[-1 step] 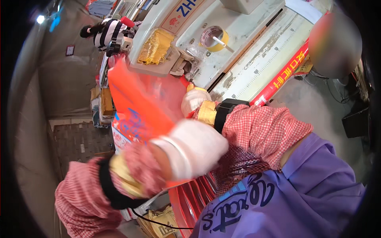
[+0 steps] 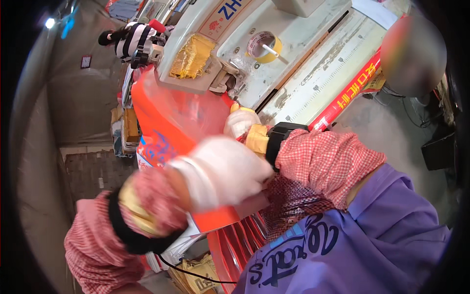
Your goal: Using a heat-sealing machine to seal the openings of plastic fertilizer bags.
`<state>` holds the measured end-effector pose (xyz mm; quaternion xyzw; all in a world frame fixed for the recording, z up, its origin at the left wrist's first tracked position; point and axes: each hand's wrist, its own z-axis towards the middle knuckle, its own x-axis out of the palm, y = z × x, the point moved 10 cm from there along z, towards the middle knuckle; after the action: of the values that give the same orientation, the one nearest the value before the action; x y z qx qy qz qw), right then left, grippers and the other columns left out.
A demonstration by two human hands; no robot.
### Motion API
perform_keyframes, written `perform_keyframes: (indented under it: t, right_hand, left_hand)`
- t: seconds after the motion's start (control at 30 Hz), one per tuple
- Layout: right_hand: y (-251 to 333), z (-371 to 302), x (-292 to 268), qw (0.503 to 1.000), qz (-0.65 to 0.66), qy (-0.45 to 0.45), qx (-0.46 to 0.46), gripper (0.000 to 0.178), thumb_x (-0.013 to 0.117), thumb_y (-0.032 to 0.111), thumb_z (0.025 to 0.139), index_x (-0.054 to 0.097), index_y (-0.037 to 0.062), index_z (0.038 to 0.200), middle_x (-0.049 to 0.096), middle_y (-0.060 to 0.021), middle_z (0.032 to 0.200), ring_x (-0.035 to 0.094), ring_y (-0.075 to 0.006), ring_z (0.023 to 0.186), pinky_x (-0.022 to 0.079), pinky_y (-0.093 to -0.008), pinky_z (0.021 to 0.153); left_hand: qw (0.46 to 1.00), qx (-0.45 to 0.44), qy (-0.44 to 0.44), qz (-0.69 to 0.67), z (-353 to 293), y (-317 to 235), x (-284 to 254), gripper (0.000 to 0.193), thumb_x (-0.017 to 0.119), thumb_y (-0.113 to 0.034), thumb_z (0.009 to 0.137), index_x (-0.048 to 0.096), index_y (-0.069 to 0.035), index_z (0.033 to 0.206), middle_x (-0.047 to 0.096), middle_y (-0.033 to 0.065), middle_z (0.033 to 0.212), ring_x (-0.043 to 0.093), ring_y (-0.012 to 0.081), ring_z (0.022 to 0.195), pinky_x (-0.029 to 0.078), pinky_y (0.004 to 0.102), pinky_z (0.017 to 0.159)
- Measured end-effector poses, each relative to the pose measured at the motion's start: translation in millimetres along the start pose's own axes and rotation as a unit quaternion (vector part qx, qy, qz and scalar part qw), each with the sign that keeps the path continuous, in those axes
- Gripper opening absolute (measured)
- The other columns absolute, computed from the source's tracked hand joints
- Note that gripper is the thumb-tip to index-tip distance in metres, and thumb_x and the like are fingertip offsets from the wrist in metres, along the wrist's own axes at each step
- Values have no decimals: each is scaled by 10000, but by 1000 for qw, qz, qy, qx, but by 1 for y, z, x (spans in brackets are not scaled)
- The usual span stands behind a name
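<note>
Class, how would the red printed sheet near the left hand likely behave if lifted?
The red printed sheet would probably flop, since its upper part bows. It looks thin, so likely light; its apparent sheen suggests it may slide.

The head view looks down from close above left hand [image 2: 223, 171] and right hand [image 2: 243, 121], near edge of the surface [image 2: 333, 68] slanting toward upper right.
</note>
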<state>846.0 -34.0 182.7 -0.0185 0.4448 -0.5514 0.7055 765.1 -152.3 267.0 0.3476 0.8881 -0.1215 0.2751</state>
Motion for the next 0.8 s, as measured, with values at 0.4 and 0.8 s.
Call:
perform_keyframes:
  t: [0.4,0.8]
  right_hand:
    - [-19,14,20,539,615,132,-560,198,493,48,772,592,2,937,634,-148,757,638,-294,679,507,-397,538]
    - [-10,-13,13,-128,661,701,-233,331,475,81,856,461,15,1179,569,-85,1026,587,-170,872,492,-283,761]
  left_hand:
    - [995,47,-90,-9,-7,-34,41,88,536,-158,713,559,-128,633,559,52,590,588,248,566,447,362,455]
    - [709,-232,-481,-462,6,216,77,134,498,-95,736,601,-15,768,603,214,785,596,357,740,478,402,643]
